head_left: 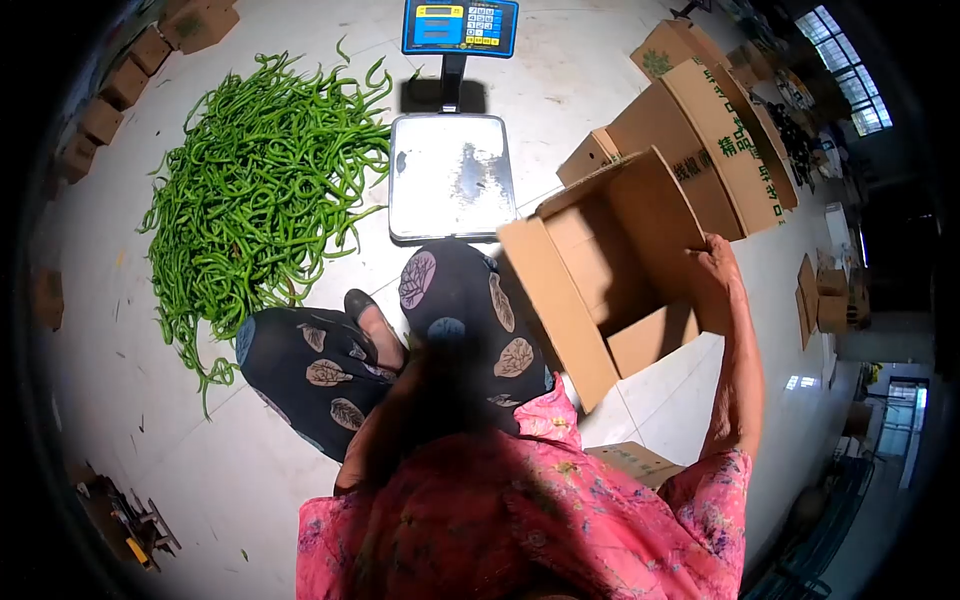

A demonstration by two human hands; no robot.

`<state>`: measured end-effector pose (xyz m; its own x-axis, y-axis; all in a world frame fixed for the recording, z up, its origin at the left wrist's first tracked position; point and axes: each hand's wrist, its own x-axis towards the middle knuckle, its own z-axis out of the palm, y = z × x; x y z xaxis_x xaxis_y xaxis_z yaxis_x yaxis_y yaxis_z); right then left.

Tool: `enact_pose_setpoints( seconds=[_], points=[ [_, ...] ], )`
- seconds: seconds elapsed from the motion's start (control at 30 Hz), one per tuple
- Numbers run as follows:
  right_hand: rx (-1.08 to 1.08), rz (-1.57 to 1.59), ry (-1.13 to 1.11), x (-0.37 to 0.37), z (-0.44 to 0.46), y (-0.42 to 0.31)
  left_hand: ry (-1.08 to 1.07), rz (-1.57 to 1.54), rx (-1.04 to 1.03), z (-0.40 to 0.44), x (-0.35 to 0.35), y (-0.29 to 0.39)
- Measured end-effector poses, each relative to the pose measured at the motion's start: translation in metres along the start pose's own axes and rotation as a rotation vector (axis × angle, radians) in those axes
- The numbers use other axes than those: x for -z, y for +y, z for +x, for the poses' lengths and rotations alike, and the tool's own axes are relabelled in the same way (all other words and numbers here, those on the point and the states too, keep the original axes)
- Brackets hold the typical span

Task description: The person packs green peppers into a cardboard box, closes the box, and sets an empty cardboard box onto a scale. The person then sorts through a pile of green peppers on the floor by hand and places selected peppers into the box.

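My right hand (716, 264) is closed on the edge of an open cardboard box (655, 225), fingers over the rim of its raised flap. The box is tilted beside my right knee, its flaps spread and its inside showing bare cardboard. My left forearm (378, 428) reaches in between my knees; the hand itself is lost in dark shadow and blur, so its fingers do not show. In front of me stands a platform scale (440, 180) with a blue display panel (460, 28) on a post. A large heap of long green chili peppers (265, 180) lies left of the scale.
Large printed cardboard boxes (690, 150) stand at the upper right, just behind the open box. A flattened piece of cardboard (632, 460) lies near my right side. Small boxes (124, 84) line the left edge of the tiled floor.
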<state>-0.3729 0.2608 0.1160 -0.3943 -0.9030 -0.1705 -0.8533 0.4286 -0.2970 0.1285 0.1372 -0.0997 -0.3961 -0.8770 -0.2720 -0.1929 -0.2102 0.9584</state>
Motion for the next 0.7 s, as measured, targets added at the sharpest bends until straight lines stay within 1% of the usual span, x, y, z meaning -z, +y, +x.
enact_pose_setpoints(
  seconds=[0.03,0.1,0.2,0.23,0.33,0.37,0.4,0.47,0.53,0.6,0.7],
  points=[
    [-0.079,0.123,-0.009,0.002,-0.006,-0.014,0.006,-0.005,-0.001,-0.001,0.002,0.000],
    [-0.237,0.369,-0.035,0.014,-0.025,-0.068,0.020,-0.013,-0.002,-0.002,0.007,0.000],
    [-0.187,0.408,-0.069,0.028,-0.024,-0.086,0.042,-0.026,-0.006,-0.004,0.013,-0.001],
    [-0.287,0.348,-0.065,0.042,-0.027,-0.128,0.051,-0.030,-0.005,-0.005,0.016,-0.001],
    [-0.136,0.454,-0.020,0.046,-0.005,-0.141,0.085,-0.040,-0.008,-0.005,0.025,-0.002],
    [-0.200,0.517,0.045,0.049,-0.001,-0.150,0.098,-0.039,-0.007,-0.005,0.028,-0.003],
    [-0.027,0.604,0.118,0.045,0.010,-0.137,0.107,-0.039,-0.006,-0.006,0.032,-0.004],
    [-0.272,0.364,0.099,0.059,0.034,-0.158,0.128,-0.038,-0.001,-0.007,0.036,-0.005],
    [-0.203,0.612,0.231,0.064,0.035,-0.199,0.150,-0.037,0.005,-0.008,0.041,-0.009],
    [-0.141,0.755,0.343,0.066,0.043,-0.224,0.172,-0.030,0.012,-0.009,0.046,-0.011],
    [-0.072,0.824,0.271,0.068,0.087,-0.201,0.199,-0.030,0.024,-0.010,0.052,-0.016]
  ],
)
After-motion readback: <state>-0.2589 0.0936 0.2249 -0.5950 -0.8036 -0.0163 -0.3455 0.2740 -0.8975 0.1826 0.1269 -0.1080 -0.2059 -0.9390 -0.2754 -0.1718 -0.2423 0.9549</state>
